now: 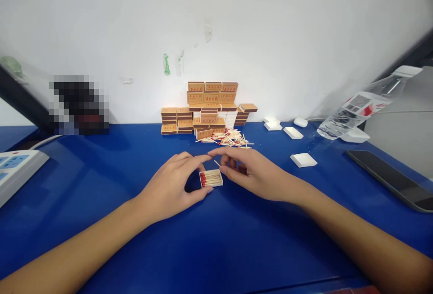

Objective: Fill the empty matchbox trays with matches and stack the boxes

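A small white matchbox tray [216, 185] rests on the blue table, holding several matches [213, 177] with red heads at the left end. My left hand [165, 186] is curled about it, thumb at the near side and other fingers at the far side. Above the tray's right end, my right hand [259, 172] pinches a single match [217, 163] between thumb and fingers. The index fingertips of both hands meet or nearly meet over the tray. A loose pile of matches [233, 138] lies just beyond my hands.
Stacked matchboxes [211, 98] stand against the wall. White trays [303, 160] lie at the right, near a tilted water bottle [361, 104] and a phone [389, 176]. A power strip [20, 170] sits at the left edge, with a pixelated dark object [81, 104] behind.
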The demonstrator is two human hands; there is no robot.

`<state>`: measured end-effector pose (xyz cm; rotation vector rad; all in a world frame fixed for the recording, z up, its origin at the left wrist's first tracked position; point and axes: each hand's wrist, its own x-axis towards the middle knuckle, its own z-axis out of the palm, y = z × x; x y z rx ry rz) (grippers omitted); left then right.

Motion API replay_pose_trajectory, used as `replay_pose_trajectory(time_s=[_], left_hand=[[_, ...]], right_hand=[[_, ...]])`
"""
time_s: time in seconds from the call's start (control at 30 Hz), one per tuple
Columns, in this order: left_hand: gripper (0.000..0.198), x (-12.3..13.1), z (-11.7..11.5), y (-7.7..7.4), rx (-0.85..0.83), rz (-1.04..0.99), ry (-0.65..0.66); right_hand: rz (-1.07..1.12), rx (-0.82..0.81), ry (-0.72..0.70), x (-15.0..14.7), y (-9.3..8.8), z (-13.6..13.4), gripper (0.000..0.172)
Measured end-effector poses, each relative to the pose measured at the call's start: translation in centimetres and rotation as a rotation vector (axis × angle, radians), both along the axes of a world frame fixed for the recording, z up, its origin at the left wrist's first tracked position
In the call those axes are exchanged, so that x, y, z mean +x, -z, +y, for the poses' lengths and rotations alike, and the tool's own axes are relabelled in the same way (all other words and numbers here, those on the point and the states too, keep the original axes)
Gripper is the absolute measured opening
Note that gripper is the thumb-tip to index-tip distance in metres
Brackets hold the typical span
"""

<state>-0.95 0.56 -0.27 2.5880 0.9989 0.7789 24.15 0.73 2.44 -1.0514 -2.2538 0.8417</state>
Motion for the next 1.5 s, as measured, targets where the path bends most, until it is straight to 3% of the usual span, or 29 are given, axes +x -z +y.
replay_pose_trajectory(time_s=[0.2,0.4,0.57,0.77,0.93,1.5], left_hand=[[0.049,0.1,-0.2,-0.2,-0.043,0.013,-0.043],[0.060,0.1,-0.1,-0.2,-0.034,0.020,-0.045],[0.065,0.1,-0.1,0.0,-0.035,0.019,-0.061],[0.066,0.1,-0.1,0.0,-0.022,0.007,-0.066],[0.064,0.1,-0.1,0.0,-0.019,0.007,-0.057],[0.067,0.0,-0.2,0.1,-0.026,0.021,-0.056]], right_hand=[[0.169,-0.087,0.137,-0.2,-0.2,0.0,0.018],[0.251,-0.286,0.198,-0.7,0.2,0.1,0.021],[0.212,-0.128,0.223,-1.3,1.5,0.2,0.014],[0.179,-0.105,0.247,-1.6,2.5,0.1,0.011],[0.082,-0.011,0.203,-1.5,2.5,0.0,0.005],[0.014,0.204,0.018,-0.6,2.4,0.0,0.015]])
